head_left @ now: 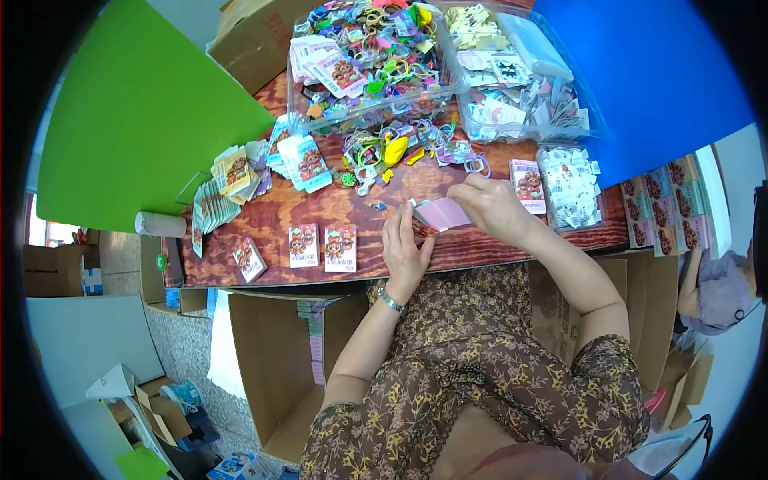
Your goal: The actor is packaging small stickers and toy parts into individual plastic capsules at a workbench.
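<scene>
Bench (320,210) with a glossy red-brown wood-grain top spreads before you, and just above its near edge, right of the middle, you hold a flat pink rectangular card-like piece (442,214) between both hands. Your left hand (406,250) has its grip closed about the piece's left end, where a strip of coloured print shows beneath the pink; your right hand (494,210) pinches the upper right end between thumb and fingers. Whether it is a box or a loose card, you cannot tell from this view.

To your left, along the near edge, lie three small white boxes with coloured cartoon print (304,246), the leftmost one turned askew. Fanned printed cards (214,212) run toward the bench's left end, near a white cylindrical roll (160,224). Beyond your hands, a loose heap of colourful bands and trinkets (392,148) lies in front of a clear plastic tray (384,106) filled with similar pieces. Right of that tray stands a second clear plastic tray (524,132) of packets. Toward the right end, a pink printed box (528,184) sits beside a clear container of small white packets (570,188).
</scene>
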